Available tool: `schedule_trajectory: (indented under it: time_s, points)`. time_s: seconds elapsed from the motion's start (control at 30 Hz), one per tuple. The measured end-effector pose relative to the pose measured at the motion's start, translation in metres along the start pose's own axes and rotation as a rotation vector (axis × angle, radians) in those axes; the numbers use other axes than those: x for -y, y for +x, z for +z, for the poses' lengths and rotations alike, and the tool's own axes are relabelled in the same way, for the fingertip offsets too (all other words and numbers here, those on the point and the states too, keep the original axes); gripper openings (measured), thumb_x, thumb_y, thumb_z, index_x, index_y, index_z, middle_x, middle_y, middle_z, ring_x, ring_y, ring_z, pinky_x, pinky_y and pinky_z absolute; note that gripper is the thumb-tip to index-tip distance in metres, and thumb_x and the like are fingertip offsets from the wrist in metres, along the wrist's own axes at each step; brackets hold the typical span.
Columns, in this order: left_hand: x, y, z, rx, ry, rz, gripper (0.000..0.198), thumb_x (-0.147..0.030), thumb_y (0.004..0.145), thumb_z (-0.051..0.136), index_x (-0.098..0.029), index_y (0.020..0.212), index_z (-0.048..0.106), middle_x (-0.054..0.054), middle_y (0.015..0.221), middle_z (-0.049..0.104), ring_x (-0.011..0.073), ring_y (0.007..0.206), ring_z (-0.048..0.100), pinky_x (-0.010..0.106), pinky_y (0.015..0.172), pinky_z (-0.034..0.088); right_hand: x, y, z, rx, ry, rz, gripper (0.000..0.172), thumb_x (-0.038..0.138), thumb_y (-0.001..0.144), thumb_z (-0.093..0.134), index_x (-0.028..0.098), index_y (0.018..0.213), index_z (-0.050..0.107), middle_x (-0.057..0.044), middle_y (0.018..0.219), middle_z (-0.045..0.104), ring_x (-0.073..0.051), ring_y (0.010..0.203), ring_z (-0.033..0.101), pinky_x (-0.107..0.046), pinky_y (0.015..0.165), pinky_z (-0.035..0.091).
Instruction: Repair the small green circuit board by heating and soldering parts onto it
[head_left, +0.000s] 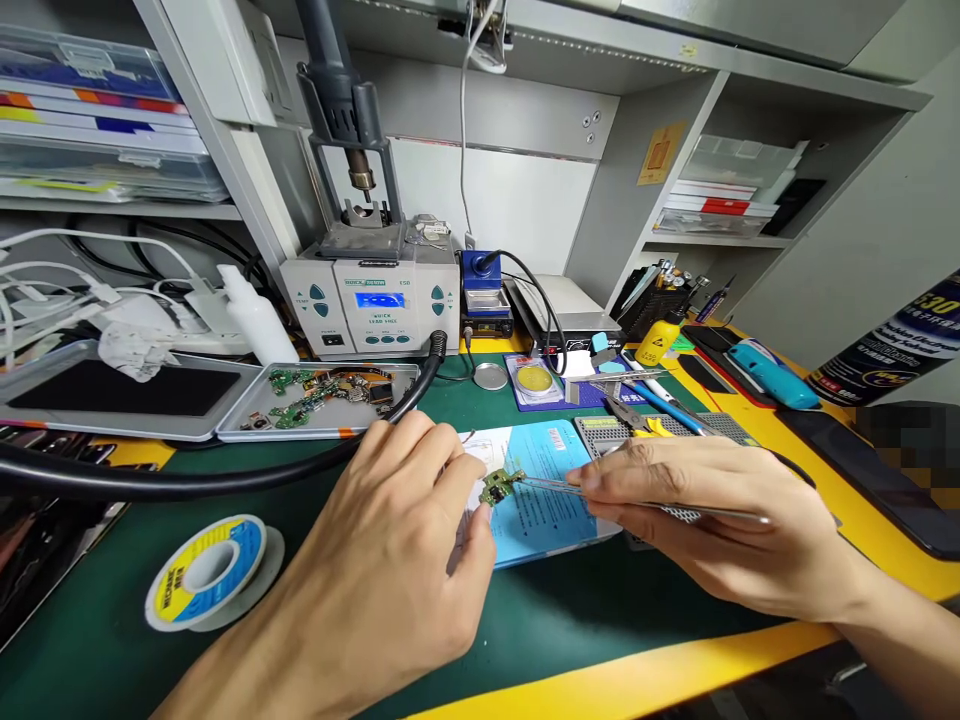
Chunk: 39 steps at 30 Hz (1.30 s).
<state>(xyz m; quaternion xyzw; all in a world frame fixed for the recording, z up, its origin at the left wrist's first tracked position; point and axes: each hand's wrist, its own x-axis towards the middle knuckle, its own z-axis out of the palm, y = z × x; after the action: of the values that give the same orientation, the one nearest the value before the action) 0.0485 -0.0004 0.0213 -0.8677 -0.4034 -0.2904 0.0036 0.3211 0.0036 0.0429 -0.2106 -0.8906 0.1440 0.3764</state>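
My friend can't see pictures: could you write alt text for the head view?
A person's left hand holds a small green circuit board; the right hand holds tweezers with their tips at its edge. A blue-and-white printed item lies on a green mat, with a spool at left and a grey station behind.

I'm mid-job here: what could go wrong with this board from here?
Slip: the left grip appears to pinch the small circuit board only near one edge, so it might drop toward the blue printed item.

Scrape: the right grip has the tweezers with their fine tips at the board's far end; a twitch could scratch it.

Snag: the black hose curves close behind the left knuckles and might be bumped.
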Motion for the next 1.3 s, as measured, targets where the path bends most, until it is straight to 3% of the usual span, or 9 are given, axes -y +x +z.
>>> schedule_trajectory:
  time_s: [0.5, 0.93, 1.3]
  points:
    - [0.0011, -0.0017, 0.0048, 0.000, 0.028, 0.016, 0.013, -0.017, 0.097, 0.057, -0.019, 0.091, 0.068, 0.006, 0.092, 0.062, 0.0278, 0.092, 0.055, 0.048, 0.081, 0.041, 0.0024, -0.0056, -0.0024, 0.118, -0.052, -0.022, 0.031, -0.004, 0.093, 0.069, 0.011, 0.119, 0.073, -0.014, 0.107, 0.084, -0.020, 0.102, 0.081, -0.025, 0.095, 0.064]
    - [0.0014, -0.0012, 0.0038, -0.007, 0.064, 0.031, 0.013, -0.018, 0.096, 0.057, -0.020, 0.091, 0.069, 0.006, 0.091, 0.065, 0.0273, 0.091, 0.057, 0.048, 0.081, 0.042, 0.0005, -0.0009, -0.0065, 0.072, -0.051, 0.005, 0.035, -0.003, 0.092, 0.069, 0.015, 0.121, 0.074, -0.011, 0.106, 0.086, -0.019, 0.098, 0.082, -0.025, 0.091, 0.065]
    - [0.0012, -0.0014, 0.0039, -0.005, 0.055, 0.035, 0.012, -0.016, 0.095, 0.057, -0.020, 0.090, 0.068, 0.006, 0.091, 0.064, 0.0274, 0.091, 0.056, 0.047, 0.080, 0.041, 0.0035, -0.0021, -0.0033, 0.064, -0.086, -0.020, 0.024, -0.002, 0.093, 0.069, 0.010, 0.113, 0.075, -0.012, 0.101, 0.085, -0.018, 0.098, 0.082, -0.020, 0.096, 0.063]
